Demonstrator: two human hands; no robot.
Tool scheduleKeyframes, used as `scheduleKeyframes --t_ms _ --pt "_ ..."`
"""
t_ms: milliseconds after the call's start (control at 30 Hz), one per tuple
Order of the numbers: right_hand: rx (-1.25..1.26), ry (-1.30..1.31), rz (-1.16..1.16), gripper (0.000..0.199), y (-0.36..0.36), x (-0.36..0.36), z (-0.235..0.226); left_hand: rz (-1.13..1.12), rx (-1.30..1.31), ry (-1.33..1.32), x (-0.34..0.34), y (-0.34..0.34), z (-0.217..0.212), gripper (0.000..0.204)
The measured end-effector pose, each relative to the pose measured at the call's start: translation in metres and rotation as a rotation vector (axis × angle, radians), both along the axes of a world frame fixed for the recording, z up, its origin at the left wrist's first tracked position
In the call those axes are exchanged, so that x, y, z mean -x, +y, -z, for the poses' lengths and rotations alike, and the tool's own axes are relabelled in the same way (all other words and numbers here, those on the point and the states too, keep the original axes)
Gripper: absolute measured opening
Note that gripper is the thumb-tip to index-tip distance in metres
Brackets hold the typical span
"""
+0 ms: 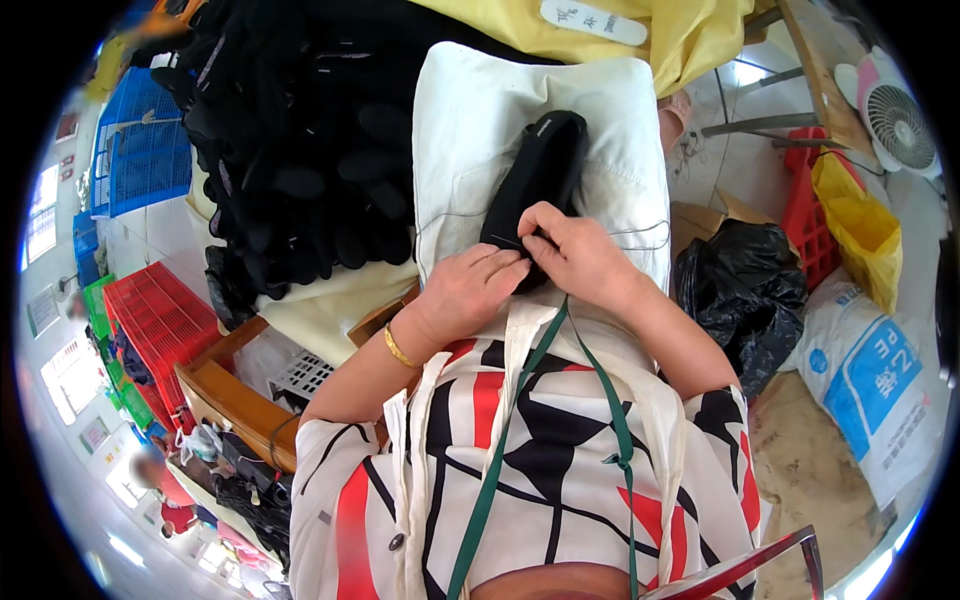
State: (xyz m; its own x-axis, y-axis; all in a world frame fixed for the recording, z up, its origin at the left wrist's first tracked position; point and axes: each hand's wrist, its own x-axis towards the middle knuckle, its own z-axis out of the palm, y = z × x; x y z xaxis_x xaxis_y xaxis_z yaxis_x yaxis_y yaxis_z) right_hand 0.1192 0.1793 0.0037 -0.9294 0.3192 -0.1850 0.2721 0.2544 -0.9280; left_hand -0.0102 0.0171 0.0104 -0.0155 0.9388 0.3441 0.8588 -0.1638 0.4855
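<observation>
Two hands work at the near end of a black shoe upper on a white cushion.

The shoe upper (pixel 540 180) lies lengthwise on the cushion (pixel 470 110), its far end pointing away from the person. The right hand (pixel 575 250) rests over the upper's near end, fingers curled and pinching a thin needle-like point against the fabric. The left hand (pixel 470 290), a gold bangle (pixel 397 348) at its wrist, lies just left of the upper, fingers pressed together and touching the right hand. A pile of black uppers (pixel 300 150) sits left of the cushion; a black bag (pixel 745 290) lies to its right.
</observation>
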Motion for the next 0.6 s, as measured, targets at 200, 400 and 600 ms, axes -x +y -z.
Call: scheduleKeyframes --t_ms 200,400,600 --pt "-0.067 0.052 -0.175 0.015 0.013 0.017 -0.003 0.049 -0.012 0.167 0.012 0.003 -0.013 0.028" --pt "0.319 0.081 -0.326 0.014 0.018 0.019 0.029 0.056 -0.011 0.218 0.009 -0.007 -0.004 0.025" --pt "0.165 0.150 -0.230 0.010 0.007 0.008 0.033 -0.035 -0.049 0.127 0.009 -0.010 0.018 0.027"
